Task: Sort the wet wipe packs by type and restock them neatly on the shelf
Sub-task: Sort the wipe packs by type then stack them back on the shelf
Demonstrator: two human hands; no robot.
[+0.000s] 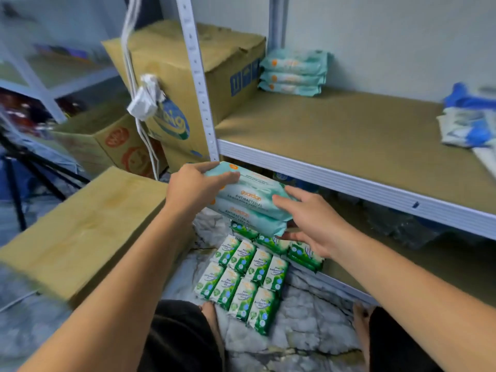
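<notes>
At nine o'clock a flat cardboard box (80,232) lies on the floor, and behind it, toward ten and eleven o'clock, two more cartons (171,76) are stacked against the wall with a white cable and adapter (145,99) hanging in front of them. Just right of these rises the perforated grey upright (198,76) of the shelf (349,135). Near the centre, the left hand (193,189) grips the upper left end of a small stack of held teal packs (252,202), its fingers curled over the top pack. These packs are tilted, in the air in front of the shelf's front edge and below its board. The right hand (314,224), at four o'clock from the stack, clasps the lower right end, with spread fingers laid on the front face and the thumb tucked underneath. Straight below, at six o'clock, green packs (241,280) lie on the marble-patterned floor (308,331) in two tidy rows of four, with a few more beyond them at the foot of the shelf. At one o'clock a shelf stack (292,73) of three matching teal packs sits at the back left corner of the board, beside the upper carton. At the far right, toward three o'clock, blurred blue-and-white packs (467,122) rest on the same board, well apart from the teal ones.
</notes>
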